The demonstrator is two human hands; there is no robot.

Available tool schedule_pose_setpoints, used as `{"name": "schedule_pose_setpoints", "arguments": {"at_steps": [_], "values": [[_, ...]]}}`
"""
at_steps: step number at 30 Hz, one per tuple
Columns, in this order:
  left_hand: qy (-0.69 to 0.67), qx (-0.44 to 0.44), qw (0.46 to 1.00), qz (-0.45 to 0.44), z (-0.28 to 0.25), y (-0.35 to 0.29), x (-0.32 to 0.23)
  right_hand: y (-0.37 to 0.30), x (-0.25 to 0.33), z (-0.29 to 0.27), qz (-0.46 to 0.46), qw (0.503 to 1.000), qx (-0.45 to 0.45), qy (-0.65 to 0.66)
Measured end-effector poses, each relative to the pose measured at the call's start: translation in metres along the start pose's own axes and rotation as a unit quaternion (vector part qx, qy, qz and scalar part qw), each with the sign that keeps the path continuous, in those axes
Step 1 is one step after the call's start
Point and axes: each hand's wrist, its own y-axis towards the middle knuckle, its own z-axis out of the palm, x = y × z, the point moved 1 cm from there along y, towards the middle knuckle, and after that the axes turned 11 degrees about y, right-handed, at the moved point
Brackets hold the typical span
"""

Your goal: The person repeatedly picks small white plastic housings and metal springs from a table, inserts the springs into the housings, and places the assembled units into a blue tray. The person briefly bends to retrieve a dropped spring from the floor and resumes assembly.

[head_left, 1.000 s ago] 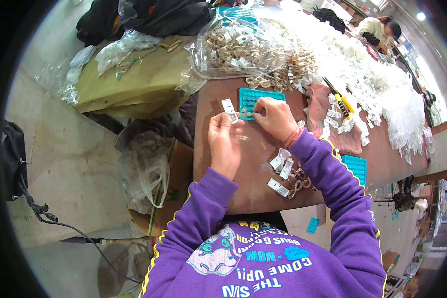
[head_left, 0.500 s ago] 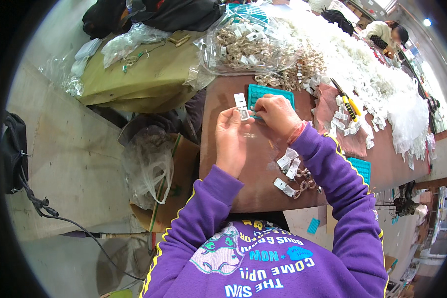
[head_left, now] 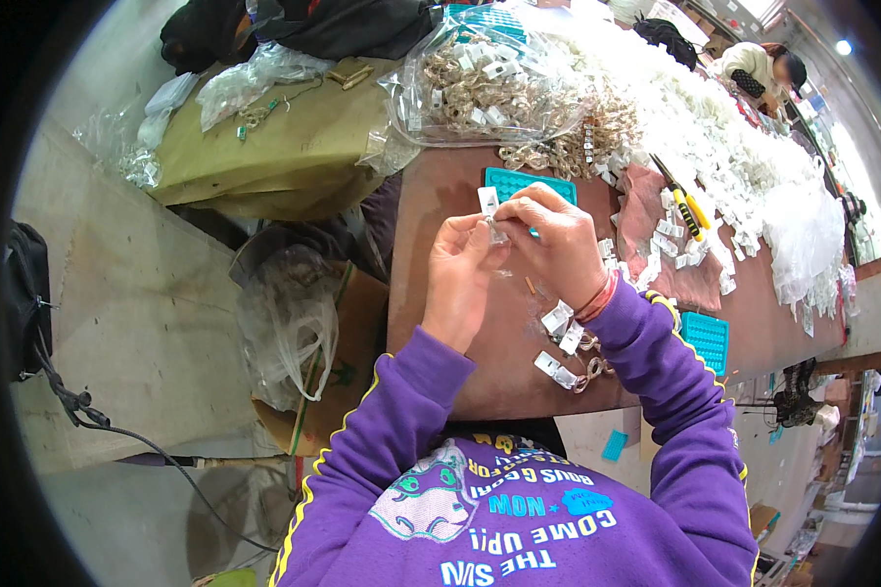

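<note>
Over the near part of the brown tabletop, my left hand [head_left: 457, 279] pinches a small white plastic case [head_left: 488, 200] with a hinged flap, apparently opened out. My right hand [head_left: 561, 240] meets it there, fingertips closed on the same case. Any tiny part between those fingertips is too hidden to make out. Just behind my hands lies a teal ribbed tray [head_left: 548, 186], partly covered by my right hand. Between my forearms rest several white cases [head_left: 556, 370] with coiled beige cords.
Yellow-handled pliers [head_left: 693, 207] lie on a pink cloth [head_left: 644, 235] among loose white cases. Behind is a clear bag [head_left: 480, 93] of corded pieces beside a big white heap [head_left: 695, 127]. A second teal tray [head_left: 705, 342] sits at right. A person [head_left: 762, 73] works far right.
My right hand has come off the teal tray to the white case in my left hand. The case has turned a little and my fingertips now meet over it.
</note>
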Motion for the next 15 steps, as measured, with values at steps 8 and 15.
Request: {"name": "schedule_pose_setpoints", "arguments": {"at_steps": [8,15], "values": [[0.006,0.019,0.999,-0.027,-0.001,0.001,-0.003,0.001,0.006,-0.015,0.011,0.998,0.053,0.025],[0.007,0.04,0.999,-0.036,-0.001,-0.001,-0.005,0.006,0.011,-0.016,0.01,0.999,0.0,0.032]]}}
